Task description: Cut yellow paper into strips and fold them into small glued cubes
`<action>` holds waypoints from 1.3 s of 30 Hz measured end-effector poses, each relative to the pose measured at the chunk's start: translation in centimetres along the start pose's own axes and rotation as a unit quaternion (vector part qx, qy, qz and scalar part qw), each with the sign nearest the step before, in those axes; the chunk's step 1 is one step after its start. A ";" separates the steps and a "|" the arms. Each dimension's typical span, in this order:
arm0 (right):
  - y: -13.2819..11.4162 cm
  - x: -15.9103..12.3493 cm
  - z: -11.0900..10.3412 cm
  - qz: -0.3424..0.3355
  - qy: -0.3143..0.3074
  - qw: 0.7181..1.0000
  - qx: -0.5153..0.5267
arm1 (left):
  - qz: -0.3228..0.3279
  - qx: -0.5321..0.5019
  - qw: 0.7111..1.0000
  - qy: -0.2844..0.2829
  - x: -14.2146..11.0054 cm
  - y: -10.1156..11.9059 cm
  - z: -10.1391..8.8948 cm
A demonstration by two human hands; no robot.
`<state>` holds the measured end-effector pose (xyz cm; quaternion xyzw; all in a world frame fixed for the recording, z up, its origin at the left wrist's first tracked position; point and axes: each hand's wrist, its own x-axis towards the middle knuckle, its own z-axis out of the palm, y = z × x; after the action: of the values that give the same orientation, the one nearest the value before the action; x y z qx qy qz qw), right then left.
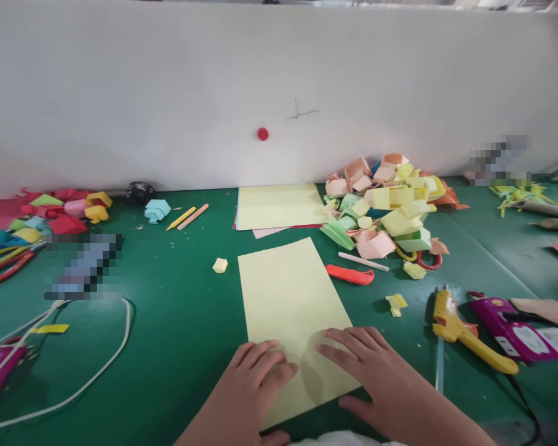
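Observation:
A pale yellow sheet of paper lies flat on the green table, slightly turned. My left hand rests over its lower left edge, fingers stretched out and a little spread. Over the lower right part of the sheet is my right hand, its fingers apart and the thumb off the near edge. Neither hand grips anything. Beyond the sheet, a stack of coloured paper with pale yellow on top lies against the white partition. To the right of the sheet is a red cutter with a ridged edge.
Folded paper pieces are heaped at the back right and back left. A yellow glue gun and a purple box lie on the right. A white cable loops on the left. A white partition bounds the back.

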<state>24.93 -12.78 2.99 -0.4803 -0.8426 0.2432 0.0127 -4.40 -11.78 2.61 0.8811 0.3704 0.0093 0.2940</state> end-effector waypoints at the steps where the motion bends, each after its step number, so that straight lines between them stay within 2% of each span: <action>1: -0.1 -0.2 0.1 0.007 -0.007 1.000 0.005 | 0.001 -0.004 1.000 0.004 0.1 0.1 0.0; 5: -0.3 -0.9 0.9 0.028 -0.023 0.999 0.021 | 0.014 -0.004 1.000 0.019 0.2 0.5 0.1; 9: -0.2 -1.1 1.4 0.026 0.004 1.000 0.009 | 0.054 0.016 0.998 0.043 0.3 1.0 -0.1; 12: -0.4 -1.0 1.0 0.001 0.031 1.000 0.005 | 0.060 0.015 0.996 0.072 0.4 1.3 -0.5; 14: -0.6 -0.8 0.3 -0.023 0.035 0.999 0.015 | 0.051 0.008 0.995 0.090 0.6 1.1 -0.6; 17: -1.2 -0.1 -0.5 -0.051 0.042 0.997 0.031 | 0.022 -0.004 0.989 0.146 1.1 0.2 -0.6; 21: -1.0 1.3 -0.8 -0.051 0.097 0.994 0.021 | -0.015 -0.010 0.976 0.218 1.7 -1.1 -0.8; 24: 0.2 2.4 -1.3 -0.046 0.135 0.990 0.014 | -0.016 -0.021 0.974 0.227 1.6 -1.6 -1.3; 29: 3.5 2.6 -3.1 -0.044 0.186 0.979 0.063 | 0.027 0.029 0.983 0.180 1.7 -3.3 -2.4; 35: 7.4 -0.1 -4.3 -0.057 0.257 0.959 0.104 | -0.069 0.140 0.955 0.251 4.6 -8.5 -4.2; 39: 8.3 -2.7 -4.3 -0.032 0.261 0.963 0.057 | -0.029 0.178 0.947 0.264 5.9 -9.3 -5.6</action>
<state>34.08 -9.79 3.83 -0.4985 -0.8095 0.1566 0.2676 -7.43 0.15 1.20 0.8737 0.4563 0.1670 0.0238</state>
